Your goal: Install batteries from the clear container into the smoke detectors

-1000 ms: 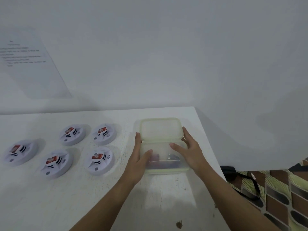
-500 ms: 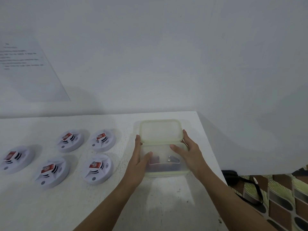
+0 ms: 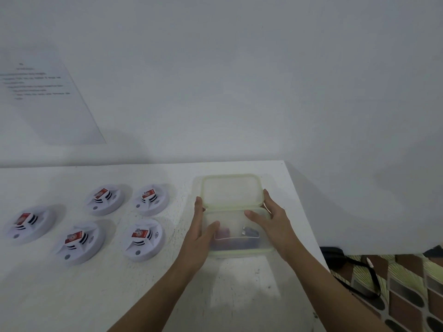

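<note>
A clear container (image 3: 239,250) with a pale green rim stands near the right end of the white table (image 3: 239,295). Its lid (image 3: 231,190) is off the opening and sits right behind it. Blurred dark and reddish batteries (image 3: 249,232) lie inside. My left hand (image 3: 199,233) holds the container's left side, fingers straight along the wall, thumb over the rim. My right hand (image 3: 268,219) holds the right side, its thumb across the far rim and its fingertips by the lid's right edge. Several white smoke detectors (image 3: 142,238) lie to the left, each with a red-labelled battery on top.
The table's right edge (image 3: 309,224) runs close to my right forearm. Beyond it, a black strapped item (image 3: 354,271) lies on a patterned floor. A printed sheet (image 3: 48,92) hangs on the white wall at the back left.
Both hands stay on the container's sides with almost no movement. The view has shifted slightly, and the lid remains behind the container.
</note>
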The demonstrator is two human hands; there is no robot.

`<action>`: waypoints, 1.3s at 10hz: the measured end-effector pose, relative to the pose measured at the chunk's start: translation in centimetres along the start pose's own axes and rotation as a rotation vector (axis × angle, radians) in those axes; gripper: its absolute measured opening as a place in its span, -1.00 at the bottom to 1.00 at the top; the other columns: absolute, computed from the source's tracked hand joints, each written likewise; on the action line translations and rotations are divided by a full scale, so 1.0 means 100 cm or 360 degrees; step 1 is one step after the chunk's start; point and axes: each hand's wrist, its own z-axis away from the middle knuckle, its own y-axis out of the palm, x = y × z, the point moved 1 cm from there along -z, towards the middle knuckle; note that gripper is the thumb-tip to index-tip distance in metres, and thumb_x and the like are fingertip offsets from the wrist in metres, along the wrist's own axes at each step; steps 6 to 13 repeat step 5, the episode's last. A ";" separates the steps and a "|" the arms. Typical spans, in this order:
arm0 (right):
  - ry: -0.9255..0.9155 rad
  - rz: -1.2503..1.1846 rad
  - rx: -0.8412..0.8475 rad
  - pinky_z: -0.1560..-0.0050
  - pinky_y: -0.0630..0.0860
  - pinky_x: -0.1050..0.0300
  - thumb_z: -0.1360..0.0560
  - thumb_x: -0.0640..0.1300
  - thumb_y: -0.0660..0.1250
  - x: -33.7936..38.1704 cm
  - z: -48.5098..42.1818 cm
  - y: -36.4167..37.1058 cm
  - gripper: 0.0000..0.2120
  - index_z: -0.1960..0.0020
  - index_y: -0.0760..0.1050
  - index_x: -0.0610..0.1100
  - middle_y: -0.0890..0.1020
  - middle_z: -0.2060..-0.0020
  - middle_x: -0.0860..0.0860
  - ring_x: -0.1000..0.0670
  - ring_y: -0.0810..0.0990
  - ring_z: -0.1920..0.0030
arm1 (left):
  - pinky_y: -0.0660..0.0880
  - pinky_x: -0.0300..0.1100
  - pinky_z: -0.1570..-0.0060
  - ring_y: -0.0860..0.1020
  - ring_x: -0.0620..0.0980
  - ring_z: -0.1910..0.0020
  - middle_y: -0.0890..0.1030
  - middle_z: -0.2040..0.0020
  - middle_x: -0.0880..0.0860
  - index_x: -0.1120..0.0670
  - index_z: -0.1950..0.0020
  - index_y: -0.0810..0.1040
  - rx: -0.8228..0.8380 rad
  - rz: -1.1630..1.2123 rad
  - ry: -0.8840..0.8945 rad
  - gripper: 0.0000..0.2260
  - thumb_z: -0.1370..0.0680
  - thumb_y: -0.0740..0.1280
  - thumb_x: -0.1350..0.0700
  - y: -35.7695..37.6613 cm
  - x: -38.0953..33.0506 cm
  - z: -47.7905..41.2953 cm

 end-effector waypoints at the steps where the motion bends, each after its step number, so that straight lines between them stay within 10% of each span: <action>1: 0.0018 0.0079 0.0025 -0.26 0.56 0.13 -0.51 -0.03 0.49 0.003 0.001 -0.002 -0.45 -0.44 0.40 0.11 0.65 -0.20 0.13 0.04 0.61 -0.23 | 0.03 -0.35 -0.34 0.10 -0.33 -0.41 0.13 -0.50 -0.26 -0.16 -0.64 -0.10 0.0031 0.0024 -0.0011 -0.39 -0.70 0.18 0.06 -0.001 0.000 0.000; 3: -0.0009 0.0341 -0.0081 -0.33 0.43 0.18 -0.47 0.04 0.51 0.022 0.011 -0.005 -0.36 -0.47 0.33 0.14 0.48 -0.17 0.44 0.20 0.50 -0.24 | 0.06 -0.18 -0.51 0.07 -0.28 -0.55 0.03 -0.60 -0.28 -0.28 -0.62 -0.10 0.0114 0.0157 -0.0016 -0.35 -0.64 0.21 -0.15 -0.013 0.002 0.003; 5: -0.0242 0.0268 -0.0388 -0.32 0.45 0.21 -0.51 0.04 0.47 0.042 0.030 0.011 -0.64 -0.29 0.56 0.07 0.57 -0.19 0.31 0.22 0.53 -0.24 | 0.24 -0.11 -0.51 0.29 -0.18 -0.52 0.29 -0.55 -0.21 -0.16 -0.57 0.25 -0.0085 0.0296 0.0125 -0.54 -0.66 0.17 -0.08 -0.062 -0.012 0.014; 13: -0.0242 0.0268 -0.0388 -0.32 0.45 0.21 -0.51 0.04 0.47 0.042 0.030 0.011 -0.64 -0.29 0.56 0.07 0.57 -0.19 0.31 0.22 0.53 -0.24 | 0.24 -0.11 -0.51 0.29 -0.18 -0.52 0.29 -0.55 -0.21 -0.16 -0.57 0.25 -0.0085 0.0296 0.0125 -0.54 -0.66 0.17 -0.08 -0.062 -0.012 0.014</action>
